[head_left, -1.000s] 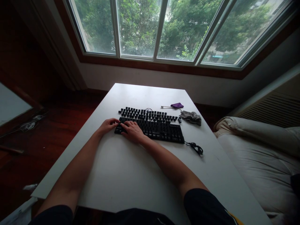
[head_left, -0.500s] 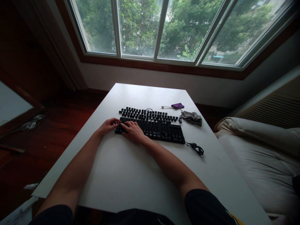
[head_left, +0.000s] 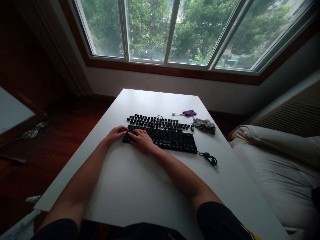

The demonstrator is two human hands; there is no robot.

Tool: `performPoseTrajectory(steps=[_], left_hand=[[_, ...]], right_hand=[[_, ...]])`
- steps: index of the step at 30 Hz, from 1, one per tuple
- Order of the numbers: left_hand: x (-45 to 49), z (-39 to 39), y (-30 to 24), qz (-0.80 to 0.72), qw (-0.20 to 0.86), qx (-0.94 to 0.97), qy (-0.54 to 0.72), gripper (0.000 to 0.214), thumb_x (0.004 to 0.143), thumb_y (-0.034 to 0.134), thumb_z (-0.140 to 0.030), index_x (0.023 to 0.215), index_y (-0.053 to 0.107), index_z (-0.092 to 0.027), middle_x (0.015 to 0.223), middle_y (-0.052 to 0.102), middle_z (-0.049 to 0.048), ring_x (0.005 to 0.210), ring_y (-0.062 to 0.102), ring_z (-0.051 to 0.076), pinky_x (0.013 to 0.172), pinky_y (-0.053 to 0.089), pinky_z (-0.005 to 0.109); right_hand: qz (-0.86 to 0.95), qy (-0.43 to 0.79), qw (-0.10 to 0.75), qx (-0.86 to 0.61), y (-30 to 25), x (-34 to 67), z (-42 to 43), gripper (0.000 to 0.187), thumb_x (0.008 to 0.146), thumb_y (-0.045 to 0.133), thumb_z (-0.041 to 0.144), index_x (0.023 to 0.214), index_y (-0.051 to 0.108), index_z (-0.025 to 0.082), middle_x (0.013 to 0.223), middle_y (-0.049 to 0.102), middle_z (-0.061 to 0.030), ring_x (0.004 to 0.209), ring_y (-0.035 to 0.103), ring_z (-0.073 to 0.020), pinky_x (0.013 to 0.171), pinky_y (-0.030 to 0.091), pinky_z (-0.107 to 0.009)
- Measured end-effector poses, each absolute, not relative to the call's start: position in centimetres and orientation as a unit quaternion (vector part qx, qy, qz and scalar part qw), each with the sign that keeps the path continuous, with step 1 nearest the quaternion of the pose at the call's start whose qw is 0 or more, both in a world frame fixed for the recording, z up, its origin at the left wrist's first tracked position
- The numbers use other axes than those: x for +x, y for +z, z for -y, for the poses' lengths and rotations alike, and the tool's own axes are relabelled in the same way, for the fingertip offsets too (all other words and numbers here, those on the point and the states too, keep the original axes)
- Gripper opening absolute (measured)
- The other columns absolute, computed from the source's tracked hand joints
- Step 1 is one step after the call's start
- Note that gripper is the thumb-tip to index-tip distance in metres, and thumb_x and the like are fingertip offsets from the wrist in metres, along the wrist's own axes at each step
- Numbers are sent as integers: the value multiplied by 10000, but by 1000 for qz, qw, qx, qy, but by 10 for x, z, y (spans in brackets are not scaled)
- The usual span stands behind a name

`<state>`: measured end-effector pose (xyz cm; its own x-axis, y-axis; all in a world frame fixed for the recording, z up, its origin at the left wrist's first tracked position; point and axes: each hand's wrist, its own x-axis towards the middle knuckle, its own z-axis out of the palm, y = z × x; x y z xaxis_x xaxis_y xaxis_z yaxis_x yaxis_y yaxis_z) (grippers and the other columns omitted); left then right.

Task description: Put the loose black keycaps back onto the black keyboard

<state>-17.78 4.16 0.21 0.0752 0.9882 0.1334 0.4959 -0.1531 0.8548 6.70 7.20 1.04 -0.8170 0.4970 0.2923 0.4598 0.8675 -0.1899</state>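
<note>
A black keyboard (head_left: 170, 140) lies on the white table, with many of its keys in place towards the front and right. At its left end my left hand (head_left: 115, 134) has fingers and thumb curled together at the edge; anything between the fingertips is too small to make out. My right hand (head_left: 142, 139) rests palm down over the keyboard's left part, fingers stretched out and thumb apart, its fingertips close to those of my left hand. Behind the keyboard, loose black keycaps (head_left: 150, 120) stand in rows on the table.
A grey cloth (head_left: 204, 126) lies to the right of the keycaps. Beyond it are a purple cloth pouch (head_left: 190, 112) and a thin cotton swab (head_left: 177, 114). The coiled keyboard cable (head_left: 210, 158) sits at the right. A cushioned seat (head_left: 272, 173) stands beside the white table (head_left: 140, 190).
Both hands stay at the keyboard's left end, with only slight finger movement. Keyboard, keycaps and cloths have not moved.
</note>
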Motion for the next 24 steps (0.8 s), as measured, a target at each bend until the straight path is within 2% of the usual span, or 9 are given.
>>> performPoseTrajectory(steps=[3,6,9,14,19,24], left_hand=[[-177,-44,-1,-582,292,654,385,337,861,621,-444,1056,709,-185,988,713,67,886,645,211,786,524,329],[-178,-47,-4,-603,238,656,386,324,819,653,-419,1053,708,-202,1080,700,78,959,632,229,772,533,330],[-179,-50,-5,-606,241,652,387,344,801,656,-399,1078,702,-199,1113,694,85,1012,630,239,807,547,337],[-181,-53,-10,-610,271,640,380,382,786,654,-360,1126,689,-190,995,708,65,905,663,211,797,549,330],[-181,-57,-16,-612,274,627,396,367,768,647,-330,1107,693,-196,1012,720,64,933,665,215,831,542,335],[-185,-70,-16,-649,210,610,404,299,792,608,-349,1030,716,-203,993,724,57,878,649,208,789,525,326]], right_hand=[[952,53,169,-251,11,67,-72,570,978,591,474,1505,481,287,1403,536,-116,1257,464,-283,1053,360,-444],[951,56,167,-253,12,66,-71,583,978,591,472,1517,466,290,1408,530,-121,1259,460,-286,1050,361,-445],[952,56,162,-255,12,65,-71,586,974,599,461,1521,461,302,1410,526,-118,1255,460,-285,1048,361,-444],[951,56,160,-259,11,64,-72,551,974,597,463,1493,500,305,1410,522,-117,1262,455,-288,1052,360,-449],[949,57,168,-261,11,65,-67,528,981,588,432,1482,507,288,1431,515,-126,1289,443,-297,1071,355,-466],[946,54,187,-260,13,70,-63,551,981,587,416,1497,475,260,1409,545,-133,1285,458,-294,1063,369,-466]])
